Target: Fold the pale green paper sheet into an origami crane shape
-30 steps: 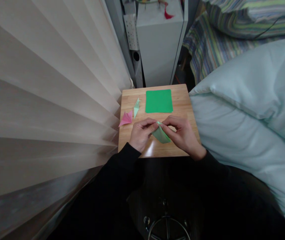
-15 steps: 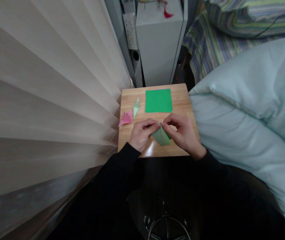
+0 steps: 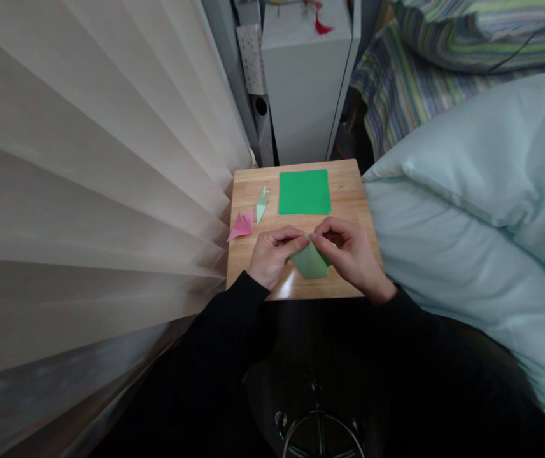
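Note:
A folded light green paper is held just above the small wooden table near its front edge. My left hand pinches the paper's left side, fingers closed on it. My right hand pinches the top tip of the same paper from the right. A flat green paper square lies on the table beyond my hands. To the left lie a folded pale green paper figure and a folded pink paper figure.
A pleated beige curtain hangs close on the left. A pale blue duvet presses against the table's right edge. A white cabinet stands behind the table, striped bedding at the back right. A stool base shows below.
My right-hand fingers have shifted slightly left onto the paper's top tip and the fold has tightened. The left hand and the things on the table have stayed put.

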### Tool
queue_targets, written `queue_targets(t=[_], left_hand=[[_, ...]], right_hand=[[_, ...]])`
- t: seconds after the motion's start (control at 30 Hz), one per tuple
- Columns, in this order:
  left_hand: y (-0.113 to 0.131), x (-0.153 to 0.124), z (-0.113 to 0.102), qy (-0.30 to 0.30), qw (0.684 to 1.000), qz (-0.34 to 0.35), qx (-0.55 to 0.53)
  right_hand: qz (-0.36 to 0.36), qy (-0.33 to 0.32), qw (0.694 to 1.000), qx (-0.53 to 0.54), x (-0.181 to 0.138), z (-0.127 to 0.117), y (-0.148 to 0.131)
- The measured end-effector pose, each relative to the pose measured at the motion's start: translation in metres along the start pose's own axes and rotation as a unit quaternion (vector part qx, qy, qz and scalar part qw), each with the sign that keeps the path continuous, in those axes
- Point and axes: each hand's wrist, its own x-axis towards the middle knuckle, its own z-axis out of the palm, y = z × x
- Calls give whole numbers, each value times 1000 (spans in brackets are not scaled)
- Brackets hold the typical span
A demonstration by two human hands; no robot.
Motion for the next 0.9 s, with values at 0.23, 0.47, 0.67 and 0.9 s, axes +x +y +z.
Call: queue_targets(t=[0.23, 0.47, 0.67, 0.9], left_hand=[[2, 2, -4, -39, 995, 44, 76], [4, 2, -5, -63, 994, 22, 85], [2, 1, -4, -34, 997, -6, 62], [-3, 3, -4, 16, 999, 16, 38]], right_hand=[[35, -29, 999, 12, 2, -5, -1], [-1, -24, 997, -72, 1, -6, 0], [31, -16, 999, -16, 1, -2, -1], [22, -58, 998, -24, -1, -2, -3]])
